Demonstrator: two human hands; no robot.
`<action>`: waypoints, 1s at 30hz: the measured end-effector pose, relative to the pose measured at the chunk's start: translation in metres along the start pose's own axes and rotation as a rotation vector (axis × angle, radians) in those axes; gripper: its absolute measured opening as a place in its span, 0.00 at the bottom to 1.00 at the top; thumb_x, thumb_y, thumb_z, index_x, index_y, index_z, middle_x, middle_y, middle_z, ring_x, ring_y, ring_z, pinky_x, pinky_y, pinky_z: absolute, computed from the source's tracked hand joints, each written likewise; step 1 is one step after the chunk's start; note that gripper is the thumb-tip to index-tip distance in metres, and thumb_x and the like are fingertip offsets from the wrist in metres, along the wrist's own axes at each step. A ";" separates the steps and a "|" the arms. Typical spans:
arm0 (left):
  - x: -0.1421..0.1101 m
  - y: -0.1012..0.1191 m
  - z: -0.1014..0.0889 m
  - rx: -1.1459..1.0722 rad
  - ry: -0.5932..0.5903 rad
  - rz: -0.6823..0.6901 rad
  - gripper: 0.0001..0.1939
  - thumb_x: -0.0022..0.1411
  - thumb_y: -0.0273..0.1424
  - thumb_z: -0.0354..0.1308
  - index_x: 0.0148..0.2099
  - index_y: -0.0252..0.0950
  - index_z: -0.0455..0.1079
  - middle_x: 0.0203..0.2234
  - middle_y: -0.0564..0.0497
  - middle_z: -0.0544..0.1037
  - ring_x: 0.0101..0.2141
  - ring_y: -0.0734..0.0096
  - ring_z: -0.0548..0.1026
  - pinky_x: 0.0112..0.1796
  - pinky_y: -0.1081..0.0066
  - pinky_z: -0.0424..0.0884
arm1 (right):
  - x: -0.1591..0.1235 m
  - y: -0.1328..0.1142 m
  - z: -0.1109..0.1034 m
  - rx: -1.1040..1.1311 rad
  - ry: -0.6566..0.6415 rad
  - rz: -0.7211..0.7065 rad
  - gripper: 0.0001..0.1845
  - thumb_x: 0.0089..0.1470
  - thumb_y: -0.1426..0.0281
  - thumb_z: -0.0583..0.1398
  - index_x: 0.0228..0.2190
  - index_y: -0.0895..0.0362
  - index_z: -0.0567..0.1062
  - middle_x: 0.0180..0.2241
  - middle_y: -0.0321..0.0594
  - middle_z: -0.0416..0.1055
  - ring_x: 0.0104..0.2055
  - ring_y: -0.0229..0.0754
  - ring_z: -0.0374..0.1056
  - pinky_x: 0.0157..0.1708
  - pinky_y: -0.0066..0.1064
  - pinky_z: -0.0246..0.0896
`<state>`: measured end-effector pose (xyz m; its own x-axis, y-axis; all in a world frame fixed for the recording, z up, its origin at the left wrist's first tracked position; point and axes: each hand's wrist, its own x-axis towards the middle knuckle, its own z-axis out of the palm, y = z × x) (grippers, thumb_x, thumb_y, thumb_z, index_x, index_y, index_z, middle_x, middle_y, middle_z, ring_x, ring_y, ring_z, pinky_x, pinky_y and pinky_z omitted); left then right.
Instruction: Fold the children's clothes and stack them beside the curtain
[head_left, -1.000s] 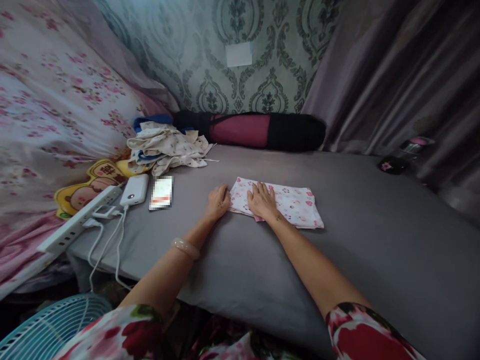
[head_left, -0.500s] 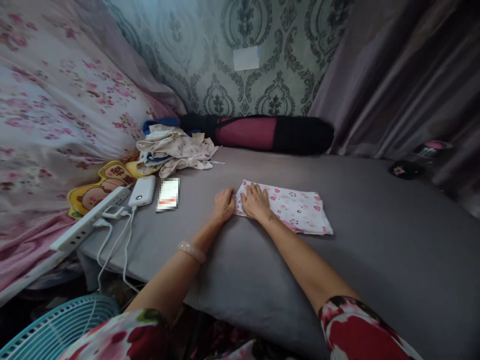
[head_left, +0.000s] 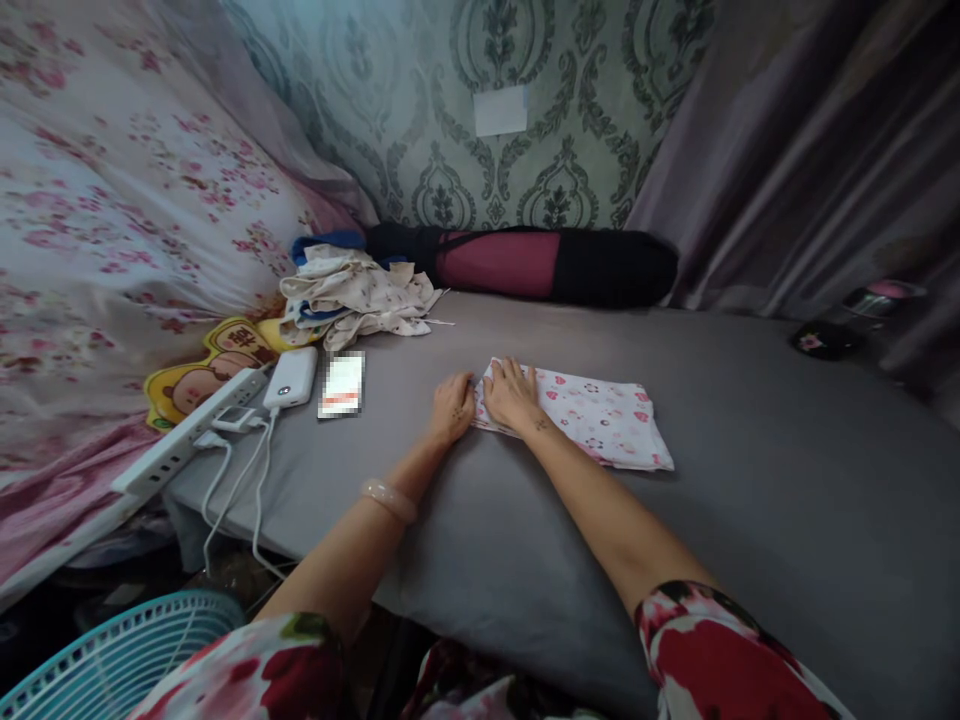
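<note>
A white cloth (head_left: 600, 415) printed with pink hearts and flowers lies folded into a flat rectangle on the grey bed sheet (head_left: 480, 540). My right hand (head_left: 511, 393) presses flat on its left part, fingers stretched out. At the left end of the cloth, my left hand (head_left: 452, 407) has its fingers curled in at the edge, gripping it; the fingertips are partly hidden. A pale bangle (head_left: 388, 500) circles my left wrist.
To the left lie a white power bank (head_left: 292, 378), a power strip (head_left: 195, 430) with cables and a blurred card (head_left: 342, 385). Crumpled clothes (head_left: 360, 290) and a black-and-maroon rolled bag (head_left: 499, 265) sit at the back. A turquoise fan (head_left: 142, 650) stands at lower left.
The view has shifted slightly, so everything sits a little further right. Both hands keep their places on the cloth; its pink lower layer shows less near my right wrist.
</note>
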<state>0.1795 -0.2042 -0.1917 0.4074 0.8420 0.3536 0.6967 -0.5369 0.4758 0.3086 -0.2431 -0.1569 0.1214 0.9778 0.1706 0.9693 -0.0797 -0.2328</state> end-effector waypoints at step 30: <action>-0.013 0.023 -0.009 0.209 -0.257 0.330 0.26 0.70 0.43 0.38 0.65 0.41 0.57 0.63 0.46 0.60 0.64 0.60 0.56 0.61 0.47 0.44 | -0.031 0.053 -0.010 -0.024 -0.088 0.077 0.29 0.65 0.61 0.40 0.63 0.57 0.57 0.66 0.48 0.48 0.68 0.53 0.41 0.62 0.54 0.32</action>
<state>0.1852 -0.2284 -0.1781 0.7421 0.6274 0.2357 0.5981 -0.7787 0.1897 0.3585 -0.2795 -0.1654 0.1773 0.9818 0.0683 0.9628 -0.1586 -0.2188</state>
